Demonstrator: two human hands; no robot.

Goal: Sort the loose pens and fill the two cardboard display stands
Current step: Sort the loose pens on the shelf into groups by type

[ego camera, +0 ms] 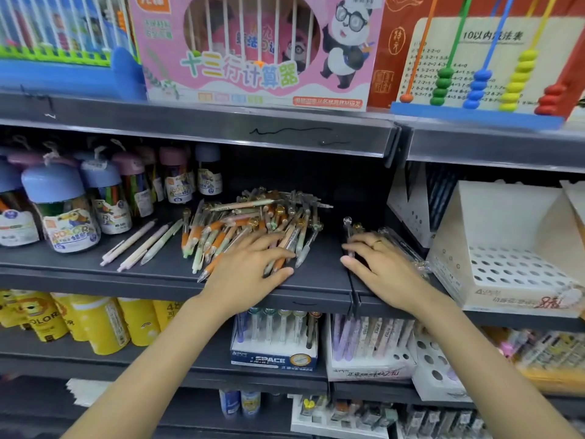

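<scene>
Dark shelf (158, 274) at chest height, carrying a heap of loose pens (253, 226) near its middle: orange, green and pale barrels piled crosswise, some with small ornaments on their caps. Left hand (250, 274) laid palm down on the near edge of that heap, fingers spread and nearly straight, resting over several barrels; thumb stretched out along the shelf front; nothing curled into a grip. Right hand (380, 264) just to the right, also palm down, fingers lightly bent over a smaller bunch of clear pens (402, 248) lying on the shelf, a ring on one finger; whether any pen is actually pinched under those fingers, cannot tell. Left of the heap, three pale pens (142, 245) lying apart, side by side and slanted, tips toward the shelf front. Further left, a cluster of clear jars with blue and purple lids (60, 207) standing upright. On the right end of the shelf, a white cardboard display stand (512, 248) with rows of round holes in its stepped top, no pens in the holes that show. Above, a pink boxed abacus (253, 49) with a panda print, and a bead counting frame (474, 74) beside it. Below, yellow packs (79, 321) and boxed pens (275, 340) standing upright in a blue and white stand.
</scene>
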